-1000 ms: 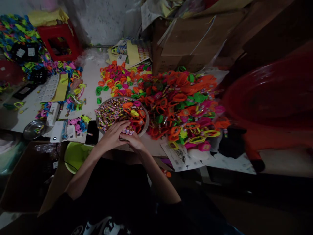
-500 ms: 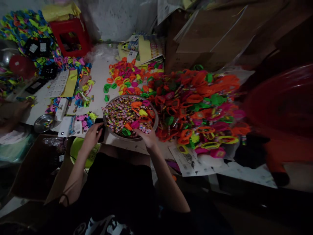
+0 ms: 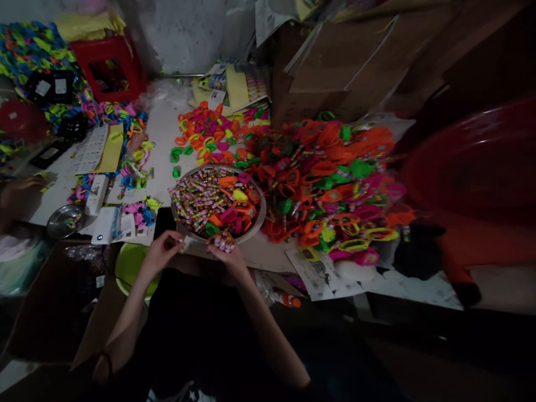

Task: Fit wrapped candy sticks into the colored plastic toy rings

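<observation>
A round metal bowl [image 3: 263, 215] stands at the table's front edge, filled with small wrapped candies [image 3: 192, 195] on its left and orange, pink, yellow and green plastic pieces [image 3: 240, 195] on its right. My right hand [image 3: 230, 258] is at the bowl's front rim, its fingers closed on a bunch of wrapped candies [image 3: 224, 242]. To its left, my left hand [image 3: 164, 251] is pinched in front of a dark phone-like object [image 3: 164, 219]. A small pale-green bit [image 3: 183, 249] shows at its fingertips, too small to make out.
Right of the bowl lies a large heap of colourful plastic rings [image 3: 326, 178]. A small metal dish [image 3: 62, 221], a red stool [image 3: 111, 67] and a green basin [image 3: 129, 268] are on the left. Another person's hand [image 3: 25, 184] shows at far left.
My right hand has moved out of the bowl toward me and left, bringing up a bunch of candies. My left hand has shifted lower, and its fingers have come together. The view has moved slightly.
</observation>
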Available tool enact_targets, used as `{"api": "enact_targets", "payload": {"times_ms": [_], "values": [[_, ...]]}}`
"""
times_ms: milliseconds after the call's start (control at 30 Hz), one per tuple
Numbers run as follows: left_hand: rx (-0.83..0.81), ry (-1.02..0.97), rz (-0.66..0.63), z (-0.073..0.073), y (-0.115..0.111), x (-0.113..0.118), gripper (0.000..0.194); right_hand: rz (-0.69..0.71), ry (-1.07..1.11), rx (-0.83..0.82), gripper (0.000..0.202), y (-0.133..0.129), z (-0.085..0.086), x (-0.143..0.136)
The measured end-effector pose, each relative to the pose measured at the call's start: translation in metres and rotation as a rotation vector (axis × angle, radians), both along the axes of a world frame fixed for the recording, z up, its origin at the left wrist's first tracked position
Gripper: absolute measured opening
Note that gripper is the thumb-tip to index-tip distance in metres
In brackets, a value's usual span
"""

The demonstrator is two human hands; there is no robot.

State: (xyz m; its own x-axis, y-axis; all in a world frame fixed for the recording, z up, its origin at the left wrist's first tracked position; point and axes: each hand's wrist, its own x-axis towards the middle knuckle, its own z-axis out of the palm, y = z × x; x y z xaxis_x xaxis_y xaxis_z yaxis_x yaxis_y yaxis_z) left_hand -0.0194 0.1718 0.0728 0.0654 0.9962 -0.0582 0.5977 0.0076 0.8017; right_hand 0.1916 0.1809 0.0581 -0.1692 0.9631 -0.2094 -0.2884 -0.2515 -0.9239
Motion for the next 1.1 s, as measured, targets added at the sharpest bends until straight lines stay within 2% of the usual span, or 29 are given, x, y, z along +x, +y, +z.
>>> {"api": "enact_targets", "payload": {"times_ms": [67,200,333,500,633,767,900,1000,1100], "values": [[0.004,-0.193,-0.007,0.012,-0.008,0.022,0.025,0.013,0.038,-0.013,0.028,-0.011,0.003,-0.006],[-0.031,-0.393,0.058,0.025,-0.013,0.049,0.03,-0.03,0.059,0.014,0.03,-0.024,0.008,-0.004],[-0.111,-0.519,0.067,0.024,-0.007,0.065,0.034,-0.072,0.012,0.023,0.034,-0.029,0.011,0.009],[-0.167,-0.516,0.023,0.017,-0.01,0.093,0.033,-0.115,-0.021,0.045,0.033,-0.036,0.015,0.024],[-0.107,-0.331,-0.039,0.013,-0.01,0.101,0.026,-0.152,-0.043,0.012,0.034,-0.039,0.012,0.039],[0.088,0.109,0.056,0.005,0.007,0.096,0.024,-0.228,-0.047,-0.052,0.034,-0.039,0.004,0.055],[0.281,0.475,0.078,-0.014,0.027,0.099,0.031,-0.24,-0.081,-0.029,0.03,-0.041,-0.001,0.063],[0.299,0.605,0.132,-0.027,0.033,0.107,0.037,-0.226,-0.092,0.001,0.03,-0.045,-0.003,0.065],[0.291,0.635,0.159,-0.032,0.034,0.114,0.033,-0.234,-0.101,0.021,0.032,-0.046,-0.005,0.065]]}}
